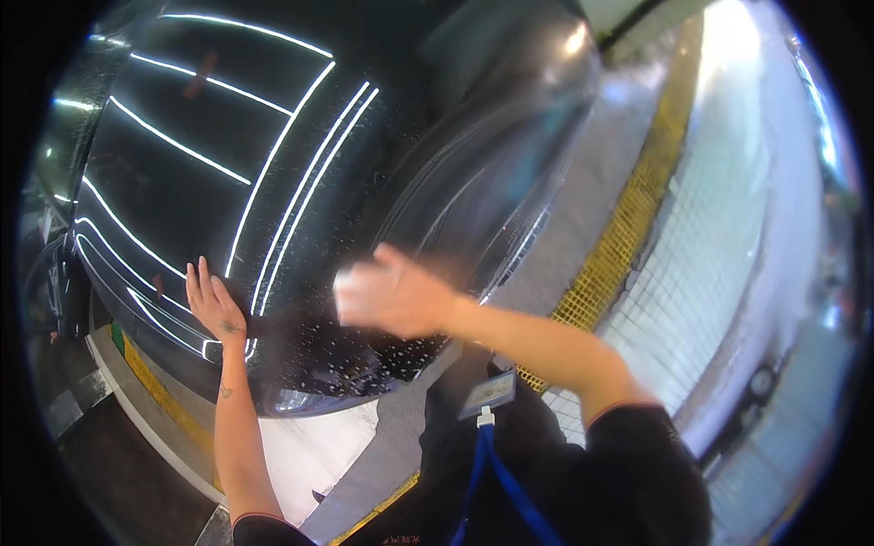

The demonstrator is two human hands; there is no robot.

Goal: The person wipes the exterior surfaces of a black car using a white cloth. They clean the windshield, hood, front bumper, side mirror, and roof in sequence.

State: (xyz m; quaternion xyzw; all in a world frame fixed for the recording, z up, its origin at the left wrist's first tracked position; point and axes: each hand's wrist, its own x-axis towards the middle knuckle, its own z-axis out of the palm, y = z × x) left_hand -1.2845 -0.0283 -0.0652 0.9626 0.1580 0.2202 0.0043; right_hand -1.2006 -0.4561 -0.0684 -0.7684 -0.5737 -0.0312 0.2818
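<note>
The glossy dark hood of a car [177, 143] lies before me, with bright line reflections and small pale droplets or specks scattered toward its front. My left hand [215, 300] rests flat on the hood's paint, fingers spread a little, holding nothing. Over the speckled front part of the hood is my right hand [392, 293], blurred, closed around a white block or pad [345, 297] whose exact kind I cannot tell. Whether the white thing touches the paint is unclear.
A blue lanyard [481, 450] with a badge [488, 394] hangs from my neck near the car's edge. Yellow floor grating [608, 266] runs along the right, beside pale tiled floor [710, 205]. Another yellow strip [160, 385] lies at the lower left.
</note>
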